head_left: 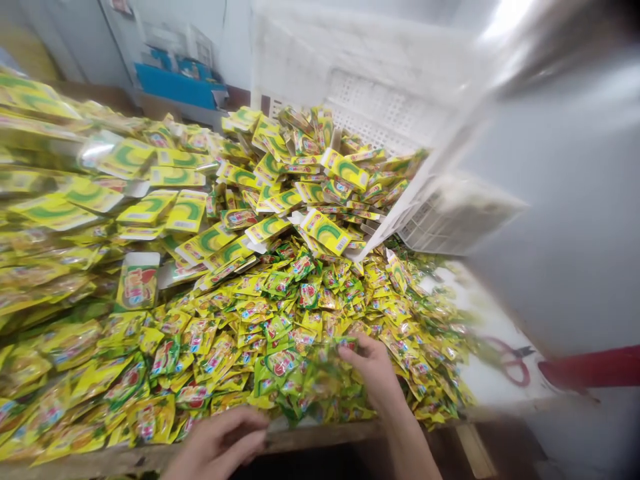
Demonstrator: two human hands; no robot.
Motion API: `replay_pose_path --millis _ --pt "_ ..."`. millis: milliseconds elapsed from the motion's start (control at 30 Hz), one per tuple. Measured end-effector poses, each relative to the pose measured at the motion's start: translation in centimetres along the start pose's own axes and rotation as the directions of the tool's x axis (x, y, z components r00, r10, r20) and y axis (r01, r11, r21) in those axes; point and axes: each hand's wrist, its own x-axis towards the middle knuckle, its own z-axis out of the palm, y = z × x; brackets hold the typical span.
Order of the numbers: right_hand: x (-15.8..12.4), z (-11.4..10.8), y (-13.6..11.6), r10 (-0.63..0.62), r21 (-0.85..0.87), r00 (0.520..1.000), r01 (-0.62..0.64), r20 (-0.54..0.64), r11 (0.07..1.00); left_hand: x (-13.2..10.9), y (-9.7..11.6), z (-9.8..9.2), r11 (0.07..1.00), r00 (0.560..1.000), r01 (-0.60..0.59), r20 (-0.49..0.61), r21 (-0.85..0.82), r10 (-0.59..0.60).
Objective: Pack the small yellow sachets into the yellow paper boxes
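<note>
A wooden table (pixel 320 435) is heaped with small yellow-green sachets (pixel 260 313). My right hand (pixel 373 370) rests on the pile near the front edge, its fingers bent and pinching a blurred bunch of sachets (pixel 310 373). My left hand (pixel 220 443) hovers at the table's front edge below the pile, fingers curled inward; whether it holds anything is hidden. Flat yellow cartons (pixel 325 230) with green arcs spill from a tipped white plastic crate (pixel 400 120) at the back.
More flat cartons (pixel 125 160) are stacked across the left and back. Red-handled scissors (pixel 510 360) lie on the bare white surface at the right. A red object (pixel 590 367) juts in from the right edge. Blue bins (pixel 175 83) stand behind.
</note>
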Motion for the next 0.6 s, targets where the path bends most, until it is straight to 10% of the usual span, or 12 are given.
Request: replay_pose_path --millis 167,333,467,600 --pt "-1.1 -1.3 -1.7 -0.051 -0.236 0.968 0.111 0.247 0.965 7.7 3.5 3.4 0.991 0.983 -0.092 0.167 0.101 0.074" --pt "-2.6 -0.5 -2.4 -0.108 -0.417 0.888 0.314 0.448 0.853 8.6 3.5 3.6 0.999 0.983 0.008 0.185 0.04 -0.016" --pt "-2.4 0.9 0.1 -0.167 -0.619 0.835 0.509 0.525 0.598 7.8 4.4 2.3 0.996 1.0 0.003 0.027 0.087 -0.006" --pt "-2.0 1.1 4.4 -0.262 -0.688 0.759 0.651 0.596 0.32 9.7 5.1 -3.7 0.973 0.948 -0.001 -0.311 0.232 0.075"
